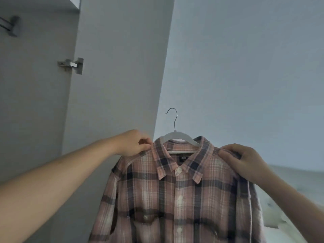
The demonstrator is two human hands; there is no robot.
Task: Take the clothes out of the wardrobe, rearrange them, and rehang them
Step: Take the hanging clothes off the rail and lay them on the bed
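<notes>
Beside the open wardrobe door (108, 67), I hold the plaid shirt (177, 193) up in the air in front of me, on nothing but my grip. It hangs buttoned on a white hanger (177, 135), hook free. My left hand (133, 144) pinches one shoulder seam, my right hand (245, 160) curls over the other. I judge the cloth light, soft and floppy, so the shoulders are the place to hold. Behind is a bare pale wall (245, 67); a door hinge (71, 64) sits upper left.
</notes>
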